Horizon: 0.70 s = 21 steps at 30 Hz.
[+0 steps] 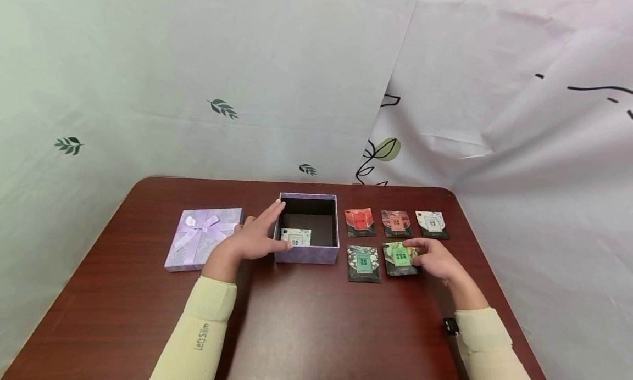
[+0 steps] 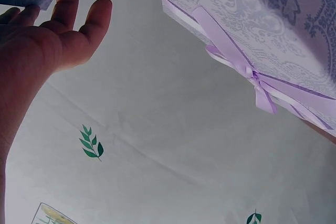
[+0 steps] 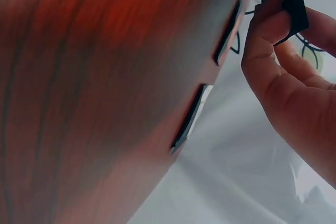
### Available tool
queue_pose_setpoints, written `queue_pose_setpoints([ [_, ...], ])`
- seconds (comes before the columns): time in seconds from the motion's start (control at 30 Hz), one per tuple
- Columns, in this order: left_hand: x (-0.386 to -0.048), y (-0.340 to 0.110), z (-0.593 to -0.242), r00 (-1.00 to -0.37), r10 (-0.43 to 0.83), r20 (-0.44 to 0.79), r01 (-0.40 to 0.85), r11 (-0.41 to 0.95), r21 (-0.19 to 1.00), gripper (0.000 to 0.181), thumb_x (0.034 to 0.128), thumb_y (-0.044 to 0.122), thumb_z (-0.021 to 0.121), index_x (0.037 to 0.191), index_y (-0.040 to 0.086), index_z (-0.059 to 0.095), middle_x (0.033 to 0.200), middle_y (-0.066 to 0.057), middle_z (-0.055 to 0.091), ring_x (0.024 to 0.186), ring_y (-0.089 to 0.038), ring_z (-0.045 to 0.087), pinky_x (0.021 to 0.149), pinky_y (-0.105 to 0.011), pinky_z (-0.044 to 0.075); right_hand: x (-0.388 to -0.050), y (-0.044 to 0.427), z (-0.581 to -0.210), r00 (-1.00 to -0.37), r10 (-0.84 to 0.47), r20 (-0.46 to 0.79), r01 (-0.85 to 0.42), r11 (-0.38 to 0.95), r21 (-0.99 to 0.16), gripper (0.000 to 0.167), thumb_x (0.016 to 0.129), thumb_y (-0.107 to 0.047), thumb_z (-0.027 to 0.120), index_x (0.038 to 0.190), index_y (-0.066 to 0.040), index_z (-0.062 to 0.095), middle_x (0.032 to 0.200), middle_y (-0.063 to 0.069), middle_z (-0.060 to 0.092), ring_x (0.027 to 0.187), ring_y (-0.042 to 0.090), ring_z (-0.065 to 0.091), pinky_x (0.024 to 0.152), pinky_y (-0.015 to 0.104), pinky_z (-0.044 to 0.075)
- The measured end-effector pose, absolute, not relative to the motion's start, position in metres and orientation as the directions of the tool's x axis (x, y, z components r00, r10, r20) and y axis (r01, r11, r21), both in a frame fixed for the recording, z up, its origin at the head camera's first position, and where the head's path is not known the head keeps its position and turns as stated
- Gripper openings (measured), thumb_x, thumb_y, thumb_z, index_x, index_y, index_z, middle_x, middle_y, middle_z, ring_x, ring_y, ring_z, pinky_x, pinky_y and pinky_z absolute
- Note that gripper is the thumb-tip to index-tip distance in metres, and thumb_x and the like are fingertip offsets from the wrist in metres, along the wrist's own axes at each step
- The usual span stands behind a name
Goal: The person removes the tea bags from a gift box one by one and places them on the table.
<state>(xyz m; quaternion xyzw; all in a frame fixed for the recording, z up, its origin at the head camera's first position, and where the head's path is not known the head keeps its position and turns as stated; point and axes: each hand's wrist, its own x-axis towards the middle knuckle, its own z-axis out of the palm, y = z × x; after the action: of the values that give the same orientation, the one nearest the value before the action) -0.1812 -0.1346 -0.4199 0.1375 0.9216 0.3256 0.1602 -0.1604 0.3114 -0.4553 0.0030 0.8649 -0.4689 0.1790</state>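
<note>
In the head view my left hand (image 1: 257, 237) rests on the left side of an uncovered lilac box (image 1: 306, 255), fingers spread along its left edge and thumb at the front rim. A pale tea sachet (image 1: 299, 236) lies inside, partly hidden by the front wall. My right hand (image 1: 435, 259) pinches the right edge of a green-labelled tea sachet (image 1: 395, 256) between thumb and fingers. The right wrist view shows this dark sachet (image 3: 294, 3) raised off the table. Beside it lies a sachet with a teal label (image 1: 364, 263).
Behind these lie a red sachet (image 1: 360, 222), a brownish-red sachet (image 1: 396, 224) and a white-and-dark sachet (image 1: 432, 224) in a row. Left of the box sits its lilac lid (image 1: 190, 248) with a ribbon bow. A patterned cloth (image 1: 277, 94) hangs behind the brown table (image 1: 316, 325).
</note>
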Motion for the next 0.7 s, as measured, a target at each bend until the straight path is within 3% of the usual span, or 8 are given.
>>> queue_pose_setpoints([
  [0.2,-0.181,-0.135,-0.42,-0.911,0.352,-0.213,0.14,0.752,0.644,0.1,0.0862,0.049,0.073,0.163,0.027,0.012,0.167,0.005,0.002,0.14,-0.055,0.012,0.099,-0.079,0.004,-0.163,0.312,-0.465,-0.943,-0.153,-0.295,0.113,0.685,-0.719,0.043,0.085,0.011,0.058,0.127,0.007,0.062,0.131,0.03,0.053,0.105,0.035,0.05,0.074,0.04,0.044],
  [0.33,-0.181,-0.134,-0.419,-0.914,0.346,-0.214,0.137,0.756,0.641,0.099,0.0865,0.048,0.073,0.163,0.027,0.012,0.167,0.006,0.001,0.14,-0.055,0.012,0.1,-0.079,0.004,-0.164,0.31,-0.468,-0.952,-0.132,-0.277,0.092,0.739,-0.667,0.044,0.082,0.011,0.058,0.124,0.005,0.065,0.129,0.03,0.055,0.099,0.035,0.048,0.071,0.042,0.04],
  [0.7,-0.18,-0.134,-0.42,-0.911,0.352,-0.214,0.14,0.754,0.641,0.099,0.0867,0.048,0.072,0.163,0.028,0.012,0.167,0.007,0.001,0.14,-0.056,0.01,0.099,-0.079,0.004,-0.162,0.305,-0.475,-0.969,-0.096,-0.228,0.067,0.787,-0.614,0.045,0.077,0.016,0.057,0.118,0.003,0.069,0.119,0.026,0.062,0.084,0.031,0.049,0.059,0.036,0.038],
])
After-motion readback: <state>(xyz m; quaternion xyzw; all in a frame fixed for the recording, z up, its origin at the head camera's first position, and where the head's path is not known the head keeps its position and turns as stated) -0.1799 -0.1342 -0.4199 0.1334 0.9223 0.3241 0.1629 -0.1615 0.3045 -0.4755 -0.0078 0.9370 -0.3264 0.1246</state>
